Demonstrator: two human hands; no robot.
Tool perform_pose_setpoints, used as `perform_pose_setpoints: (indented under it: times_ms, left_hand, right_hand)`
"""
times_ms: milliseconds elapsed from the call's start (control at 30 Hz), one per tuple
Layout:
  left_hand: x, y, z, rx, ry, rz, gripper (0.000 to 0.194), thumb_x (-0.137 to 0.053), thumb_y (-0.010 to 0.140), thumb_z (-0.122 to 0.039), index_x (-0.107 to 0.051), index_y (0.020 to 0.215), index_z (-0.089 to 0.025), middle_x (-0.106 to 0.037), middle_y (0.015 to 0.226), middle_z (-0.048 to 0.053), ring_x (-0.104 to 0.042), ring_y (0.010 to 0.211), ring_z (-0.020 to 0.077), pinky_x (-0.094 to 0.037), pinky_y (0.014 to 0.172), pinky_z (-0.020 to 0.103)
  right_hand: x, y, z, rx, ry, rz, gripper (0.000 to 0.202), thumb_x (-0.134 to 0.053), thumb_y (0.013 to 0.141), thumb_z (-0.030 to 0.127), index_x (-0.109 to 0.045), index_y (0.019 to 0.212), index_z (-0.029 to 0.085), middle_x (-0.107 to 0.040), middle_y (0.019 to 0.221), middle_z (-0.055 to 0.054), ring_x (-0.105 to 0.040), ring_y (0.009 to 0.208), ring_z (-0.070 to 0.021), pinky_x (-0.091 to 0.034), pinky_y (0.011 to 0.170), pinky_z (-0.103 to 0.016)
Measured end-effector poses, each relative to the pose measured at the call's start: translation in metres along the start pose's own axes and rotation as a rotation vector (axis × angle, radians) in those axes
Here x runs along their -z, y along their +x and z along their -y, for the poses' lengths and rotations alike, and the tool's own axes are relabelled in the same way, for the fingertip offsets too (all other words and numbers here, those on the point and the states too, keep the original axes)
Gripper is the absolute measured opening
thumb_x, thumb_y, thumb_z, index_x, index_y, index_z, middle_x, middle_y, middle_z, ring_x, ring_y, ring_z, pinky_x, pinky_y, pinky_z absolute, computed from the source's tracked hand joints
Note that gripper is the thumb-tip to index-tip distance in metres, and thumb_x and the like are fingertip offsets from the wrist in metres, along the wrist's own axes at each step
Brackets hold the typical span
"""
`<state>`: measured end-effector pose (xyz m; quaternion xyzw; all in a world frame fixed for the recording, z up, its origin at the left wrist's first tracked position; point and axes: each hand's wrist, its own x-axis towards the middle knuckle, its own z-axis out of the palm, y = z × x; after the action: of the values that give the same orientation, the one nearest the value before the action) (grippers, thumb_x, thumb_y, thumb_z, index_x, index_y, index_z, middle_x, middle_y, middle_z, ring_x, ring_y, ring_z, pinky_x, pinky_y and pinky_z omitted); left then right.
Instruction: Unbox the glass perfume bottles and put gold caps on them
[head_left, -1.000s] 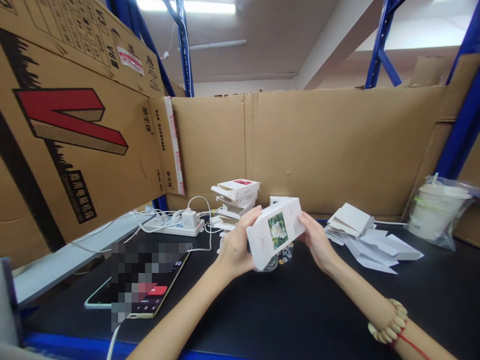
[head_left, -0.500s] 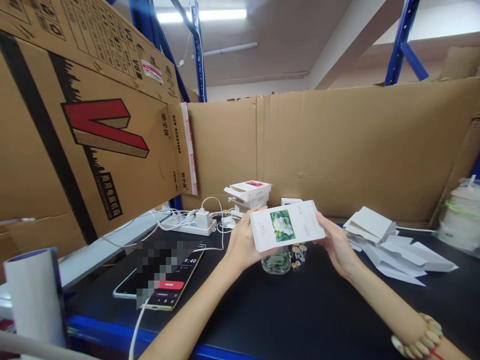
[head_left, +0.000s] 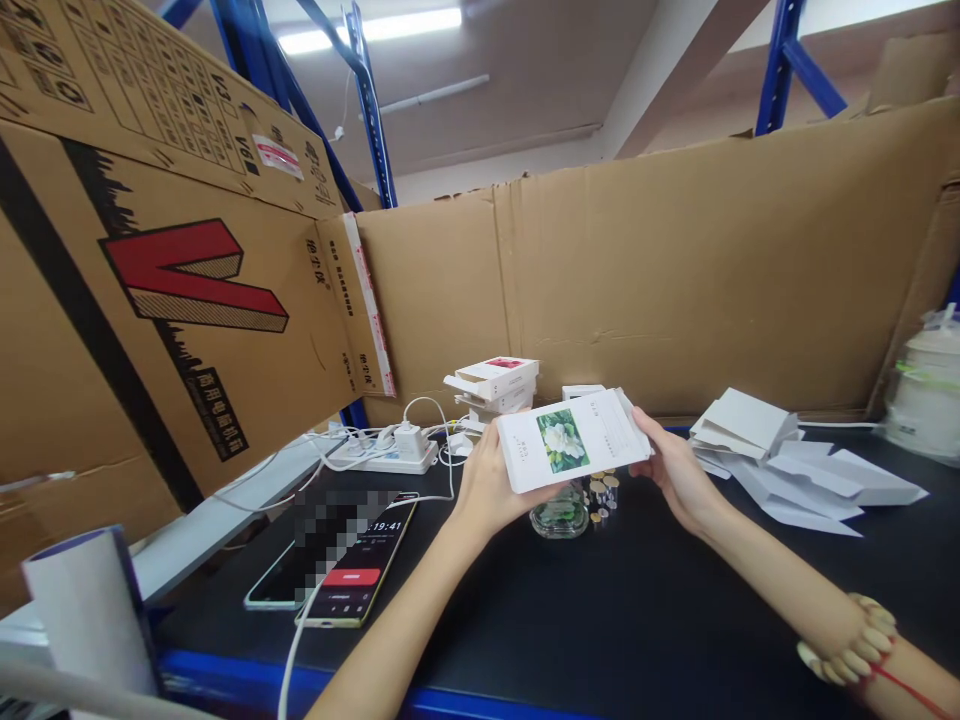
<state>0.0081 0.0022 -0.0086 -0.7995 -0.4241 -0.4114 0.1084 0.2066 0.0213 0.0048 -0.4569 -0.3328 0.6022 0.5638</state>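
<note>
My left hand (head_left: 484,480) grips the left end of a white box (head_left: 598,445) printed with a white flower on green leaves. The thumb is on the near left side and the other fingers are hidden beneath. At the opposite end, my right hand (head_left: 675,470) pinches the edge, where a loose flap or a white piece shows. The box is held tilted above the table. Below it stands a clear glass jar (head_left: 559,512), partly covered by the box, with green showing through. Small gold and silver round pieces (head_left: 600,492) lie beside the jar.
Stacked white boxes (head_left: 495,385) stand behind my left hand. Folded white cartons (head_left: 795,465) lie to the right. At left are two phones (head_left: 352,570), a white cable, a power strip (head_left: 382,455) and a roll (head_left: 86,610). Cardboard walls (head_left: 675,290) enclose the black tabletop (head_left: 637,620).
The right end of the box, smooth before, now shows a loose flap or piece at my right fingers. The head view has shifted slightly. My left hand keeps its grip.
</note>
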Motion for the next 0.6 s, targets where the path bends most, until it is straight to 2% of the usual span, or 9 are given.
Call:
perform_pose_setpoints:
  times_ms: [100, 167, 267, 400, 533, 600]
  left_hand:
    - [-0.002, -0.002, 0.005, 0.006, -0.003, 0.011, 0.067, -0.069, 0.064, -0.044, -0.042, 0.120, -0.017, -0.054, 0.110, 0.011, -0.054, 0.100, 0.0254, -0.050, 0.081, 0.039]
    - [-0.002, -0.003, 0.010, -0.010, 0.006, 0.017, 0.068, -0.069, 0.064, -0.044, -0.042, 0.119, -0.016, -0.053, 0.111, 0.012, -0.054, 0.099, 0.0253, -0.049, 0.081, 0.038]
    - [-0.002, -0.005, 0.016, -0.048, 0.052, 0.010, 0.066, -0.067, 0.065, -0.048, -0.044, 0.116, -0.013, -0.053, 0.110, 0.013, -0.053, 0.101, 0.0266, -0.047, 0.081, 0.038]
    - [0.001, -0.005, 0.015, -0.107, 0.153, -0.044, 0.070, -0.064, 0.064, -0.054, -0.043, 0.117, -0.012, -0.052, 0.111, 0.015, -0.051, 0.102, 0.0285, -0.043, 0.084, 0.039]
    - [0.007, -0.001, 0.009, -0.132, 0.273, -0.109, 0.076, -0.062, 0.066, -0.057, -0.037, 0.124, -0.014, -0.051, 0.117, 0.017, -0.049, 0.107, 0.0292, -0.039, 0.086, 0.038]
    - [0.010, 0.002, 0.010, -0.120, 0.352, -0.157, 0.071, -0.060, 0.072, -0.051, -0.033, 0.128, -0.017, -0.049, 0.121, 0.016, -0.046, 0.112, 0.0288, -0.037, 0.089, 0.038]
  right_hand:
    - [0.000, 0.002, -0.001, 0.004, -0.007, -0.029, 0.029, -0.061, 0.065, 0.043, -0.059, 0.056, 0.016, -0.055, 0.049, 0.001, -0.046, 0.044, -0.0090, -0.036, 0.038, -0.019]
    - [0.001, 0.003, -0.002, 0.051, -0.039, -0.016, 0.034, -0.061, 0.064, 0.048, -0.055, 0.054, 0.016, -0.052, 0.046, 0.001, -0.045, 0.042, -0.0096, -0.035, 0.036, -0.020]
    - [0.003, 0.002, -0.004, 0.138, -0.111, 0.047, 0.039, -0.065, 0.055, 0.053, -0.058, 0.060, 0.015, -0.054, 0.050, 0.000, -0.046, 0.046, -0.0109, -0.036, 0.035, -0.020]
    - [0.002, 0.000, -0.006, 0.193, -0.155, 0.088, 0.046, -0.072, 0.044, 0.046, -0.062, 0.078, 0.016, -0.058, 0.055, 0.002, -0.047, 0.047, -0.0111, -0.038, 0.035, -0.020]
    - [0.005, 0.005, -0.003, 0.143, -0.079, 0.018, 0.034, -0.065, 0.057, 0.045, -0.061, 0.073, 0.016, -0.054, 0.048, 0.002, -0.046, 0.040, -0.0103, -0.036, 0.033, -0.020]
    - [0.011, 0.011, -0.001, 0.114, 0.001, -0.063, 0.025, -0.062, 0.063, 0.040, -0.059, 0.072, 0.017, -0.052, 0.045, 0.003, -0.045, 0.037, -0.0096, -0.037, 0.034, -0.020]
